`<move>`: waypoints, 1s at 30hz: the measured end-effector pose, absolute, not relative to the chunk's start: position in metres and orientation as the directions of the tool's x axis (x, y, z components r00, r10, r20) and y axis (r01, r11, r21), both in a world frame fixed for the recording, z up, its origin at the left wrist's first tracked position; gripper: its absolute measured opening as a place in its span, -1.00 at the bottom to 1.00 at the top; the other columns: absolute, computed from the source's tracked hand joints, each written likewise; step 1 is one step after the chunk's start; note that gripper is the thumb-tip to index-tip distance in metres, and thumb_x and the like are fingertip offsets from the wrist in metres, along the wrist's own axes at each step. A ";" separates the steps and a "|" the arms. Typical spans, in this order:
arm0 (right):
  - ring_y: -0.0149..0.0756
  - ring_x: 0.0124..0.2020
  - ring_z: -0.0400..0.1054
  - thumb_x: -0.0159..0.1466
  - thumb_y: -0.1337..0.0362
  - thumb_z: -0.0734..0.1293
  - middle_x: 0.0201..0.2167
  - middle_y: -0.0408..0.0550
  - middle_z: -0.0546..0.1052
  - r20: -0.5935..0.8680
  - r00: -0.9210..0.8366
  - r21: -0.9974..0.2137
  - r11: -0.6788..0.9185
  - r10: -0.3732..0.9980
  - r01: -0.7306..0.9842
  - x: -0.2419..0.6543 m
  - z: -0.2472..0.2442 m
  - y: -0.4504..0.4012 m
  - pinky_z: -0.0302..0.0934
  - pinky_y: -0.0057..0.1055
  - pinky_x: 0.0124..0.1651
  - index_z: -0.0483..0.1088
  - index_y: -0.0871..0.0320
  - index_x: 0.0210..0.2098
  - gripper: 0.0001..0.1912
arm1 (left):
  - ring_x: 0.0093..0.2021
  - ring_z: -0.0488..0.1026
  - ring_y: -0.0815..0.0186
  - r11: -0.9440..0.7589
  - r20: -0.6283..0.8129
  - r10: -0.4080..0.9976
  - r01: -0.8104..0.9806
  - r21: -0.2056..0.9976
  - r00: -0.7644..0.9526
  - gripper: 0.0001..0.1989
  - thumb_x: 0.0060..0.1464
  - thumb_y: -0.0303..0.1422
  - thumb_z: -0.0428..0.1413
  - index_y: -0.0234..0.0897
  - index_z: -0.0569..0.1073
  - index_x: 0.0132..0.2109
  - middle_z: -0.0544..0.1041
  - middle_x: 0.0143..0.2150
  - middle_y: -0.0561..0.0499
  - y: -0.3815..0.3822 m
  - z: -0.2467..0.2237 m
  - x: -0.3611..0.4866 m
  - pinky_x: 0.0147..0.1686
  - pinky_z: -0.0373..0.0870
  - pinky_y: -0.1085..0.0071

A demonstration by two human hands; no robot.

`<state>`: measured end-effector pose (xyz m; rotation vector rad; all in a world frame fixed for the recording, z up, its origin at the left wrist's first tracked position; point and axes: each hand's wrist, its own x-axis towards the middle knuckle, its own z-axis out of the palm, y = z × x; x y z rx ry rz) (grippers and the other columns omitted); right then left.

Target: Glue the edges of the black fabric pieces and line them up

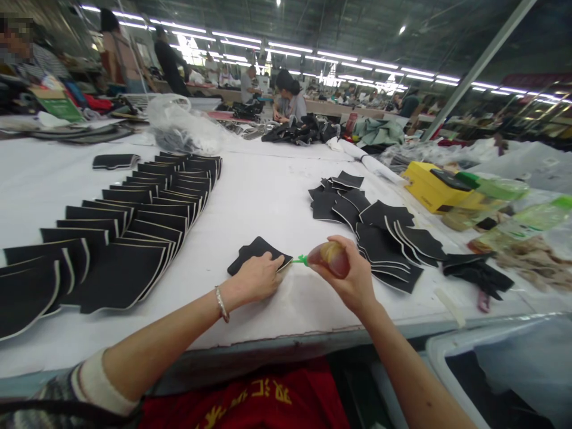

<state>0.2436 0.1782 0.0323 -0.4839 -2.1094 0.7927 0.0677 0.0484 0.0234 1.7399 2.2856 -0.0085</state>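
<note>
On the white table, a small black sheet piece with a pale edge (pixel 255 251) lies under my left hand (pixel 255 277). My left fingers grip it near its right end, the index finger pressed on top; the thumb is hidden. My right hand (pixel 357 280) is wrapped round a squeeze bottle (pixel 331 258) with brownish liquid inside. The bottle is tipped sideways, and its thin green nozzle (pixel 302 260) points left at the piece's right edge. Whether liquid is coming out is too small to tell.
Overlapping rows of black pieces (pixel 134 256) fan out on the left. A loose pile of black pieces (pixel 384 229) lies to the right, near a yellow box (pixel 435 186) and clear bottles (pixel 527 223). A plastic-lined bin (pixel 440 348) stands at front right. People work beyond.
</note>
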 end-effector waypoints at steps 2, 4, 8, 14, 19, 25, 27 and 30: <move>-0.08 -0.07 0.41 0.08 0.05 0.52 -0.07 -0.03 0.50 0.567 -0.563 -0.692 0.718 0.601 0.070 0.243 0.031 0.181 0.26 -0.15 0.08 0.38 0.01 -0.02 -0.48 | -0.26 0.51 0.07 0.294 -0.225 0.940 0.942 0.164 -0.255 -0.51 0.24 -0.32 -0.13 -0.22 0.27 0.27 0.46 -0.13 -0.19 0.048 0.023 0.068 -0.23 0.39 0.18; -0.08 -0.08 0.41 0.08 0.04 0.53 -0.08 -0.04 0.50 0.552 -0.554 -0.709 0.700 0.624 0.082 0.243 0.028 0.181 0.25 -0.15 0.07 0.38 0.02 -0.03 -0.48 | -0.24 0.51 0.07 0.306 -0.238 0.935 0.938 0.165 -0.263 -0.50 0.24 -0.32 -0.14 -0.22 0.26 0.29 0.45 -0.11 -0.19 0.047 0.023 0.067 -0.22 0.39 0.19; -0.09 -0.12 0.40 0.07 -0.01 0.52 -0.11 -0.06 0.49 0.462 -0.578 -0.785 0.613 0.672 0.085 0.245 0.025 0.180 0.26 -0.17 0.02 0.38 0.04 -0.05 -0.46 | -0.23 0.51 0.07 0.300 -0.239 0.937 0.938 0.176 -0.255 -0.50 0.26 -0.29 -0.17 -0.22 0.26 0.30 0.43 -0.09 -0.20 0.045 0.022 0.067 -0.20 0.39 0.19; -0.10 -0.13 0.38 0.07 -0.01 0.52 -0.11 -0.07 0.46 0.477 -0.520 -0.794 0.601 0.709 0.090 0.244 0.024 0.184 0.23 -0.15 0.02 0.37 0.03 -0.04 -0.46 | -0.20 0.52 0.04 0.307 -0.251 0.934 0.931 0.198 -0.255 -0.48 0.25 -0.31 -0.18 -0.25 0.26 0.30 0.43 -0.06 -0.21 0.044 0.025 0.067 -0.18 0.39 0.17; -0.09 -0.07 0.37 0.09 -0.01 0.51 -0.10 -0.06 0.46 0.457 -0.604 -0.794 0.605 0.653 0.053 0.246 0.022 0.181 0.23 -0.17 0.04 0.36 0.05 -0.04 -0.47 | -0.20 0.52 0.04 0.302 -0.259 0.934 0.930 0.212 -0.244 -0.48 0.26 -0.28 -0.19 -0.26 0.25 0.31 0.42 -0.06 -0.21 0.043 0.026 0.067 -0.18 0.39 0.17; -0.10 -0.09 0.37 0.08 0.01 0.52 -0.11 -0.07 0.45 0.430 -0.587 -0.817 0.573 0.686 0.071 0.249 0.020 0.183 0.24 -0.19 0.03 0.35 0.05 -0.04 -0.46 | -0.19 0.51 0.06 0.281 -0.247 0.943 0.929 0.239 -0.222 -0.48 0.27 -0.28 -0.20 -0.30 0.25 0.31 0.41 -0.04 -0.22 0.039 0.026 0.065 -0.16 0.39 0.19; -0.10 -0.08 0.36 0.08 0.02 0.52 -0.10 -0.07 0.45 0.411 -0.624 -0.827 0.560 0.664 0.050 0.249 0.020 0.181 0.24 -0.20 0.03 0.36 0.05 -0.04 -0.47 | -0.19 0.50 0.09 0.280 -0.254 0.942 0.928 0.245 -0.218 -0.48 0.27 -0.29 -0.19 -0.31 0.23 0.32 0.40 -0.03 -0.21 0.038 0.028 0.065 -0.16 0.38 0.23; -0.10 -0.08 0.36 0.08 0.01 0.51 -0.09 -0.07 0.45 0.380 -0.662 -0.850 0.526 0.646 0.025 0.251 0.020 0.180 0.24 -0.19 0.05 0.37 0.06 -0.06 -0.48 | -0.19 0.49 0.15 0.287 -0.273 0.937 0.927 0.240 -0.219 -0.48 0.28 -0.32 -0.17 -0.32 0.21 0.33 0.40 -0.02 -0.20 0.037 0.032 0.065 -0.15 0.37 0.29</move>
